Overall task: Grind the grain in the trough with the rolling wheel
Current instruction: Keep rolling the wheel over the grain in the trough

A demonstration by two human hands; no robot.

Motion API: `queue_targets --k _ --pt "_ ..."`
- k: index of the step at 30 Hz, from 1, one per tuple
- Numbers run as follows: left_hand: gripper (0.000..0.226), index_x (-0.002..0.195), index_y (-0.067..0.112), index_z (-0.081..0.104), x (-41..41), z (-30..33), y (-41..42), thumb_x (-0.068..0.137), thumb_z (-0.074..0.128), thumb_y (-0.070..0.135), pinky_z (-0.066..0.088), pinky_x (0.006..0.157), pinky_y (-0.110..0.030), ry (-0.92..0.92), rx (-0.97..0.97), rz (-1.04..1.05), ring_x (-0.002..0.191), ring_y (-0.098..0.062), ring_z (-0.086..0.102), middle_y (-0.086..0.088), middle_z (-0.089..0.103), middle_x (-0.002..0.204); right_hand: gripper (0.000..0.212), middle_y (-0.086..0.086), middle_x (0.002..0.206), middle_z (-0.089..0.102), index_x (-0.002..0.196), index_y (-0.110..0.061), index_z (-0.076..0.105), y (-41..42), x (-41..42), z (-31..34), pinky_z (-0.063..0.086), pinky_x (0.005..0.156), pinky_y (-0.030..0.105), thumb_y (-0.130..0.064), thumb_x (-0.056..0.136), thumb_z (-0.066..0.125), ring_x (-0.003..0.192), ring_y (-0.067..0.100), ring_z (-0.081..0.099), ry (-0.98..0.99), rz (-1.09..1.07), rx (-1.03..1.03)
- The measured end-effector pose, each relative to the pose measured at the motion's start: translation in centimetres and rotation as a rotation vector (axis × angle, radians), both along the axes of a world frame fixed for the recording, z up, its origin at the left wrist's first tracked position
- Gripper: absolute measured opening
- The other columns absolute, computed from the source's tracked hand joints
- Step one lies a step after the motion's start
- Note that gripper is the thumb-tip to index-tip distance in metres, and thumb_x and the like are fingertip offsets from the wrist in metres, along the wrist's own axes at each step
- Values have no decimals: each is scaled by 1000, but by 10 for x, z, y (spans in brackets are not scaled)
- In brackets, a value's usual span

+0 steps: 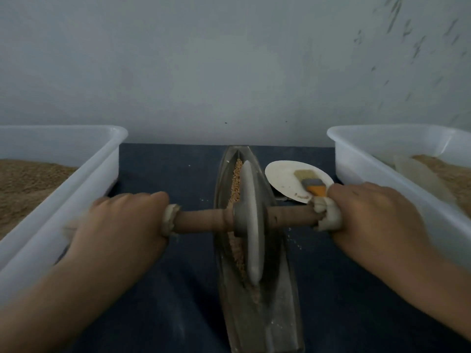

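Both hands, left hand (122, 222) and right hand (372, 212), closed around axle (204, 221); wheel (251, 225) best kept upright in trough (277, 276), grain (235, 182) pressed evenly.

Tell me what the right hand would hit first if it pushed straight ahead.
Probably the paper plate with the brush on it, lying just beyond the right hand. Depth is unclear, so it might pass above them.
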State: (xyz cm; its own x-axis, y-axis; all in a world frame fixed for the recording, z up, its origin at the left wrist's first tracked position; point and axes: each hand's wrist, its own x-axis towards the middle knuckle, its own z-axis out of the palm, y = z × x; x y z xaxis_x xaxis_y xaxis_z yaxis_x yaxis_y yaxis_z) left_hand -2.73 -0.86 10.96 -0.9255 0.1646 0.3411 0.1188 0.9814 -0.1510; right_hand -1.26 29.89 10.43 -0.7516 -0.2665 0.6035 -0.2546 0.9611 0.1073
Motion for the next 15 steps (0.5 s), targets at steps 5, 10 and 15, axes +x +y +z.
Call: queue_targets --k 5,10,15 --pt "24 71 23 35 -51 -13 15 82 57 24 29 68 -31 122 99 90 79 -23 57 4 56 77 17 13 68 59 69 -14 46 -12 -71 -1 25 57 32 -6 69 61 63 31 50 5 -117 25" --pt "14 81 17 45 -84 -10 23 83 58 14 28 71 -36 198 123 100 89 -34 57 -11 63 92 12 16 88 64 85 -9 58 -22 -113 -2 24 65 34 1 79 55 86 36 56 5 -261 -13" --pt "23 75 18 37 -56 -7 17 78 60 17 27 69 -34 221 52 -16 80 -31 56 -8 62 84 14 11 80 61 80 -14 50 -10 -65 -8 26 61 33 -5 76 60 72 30 48 -60 -171 -42"
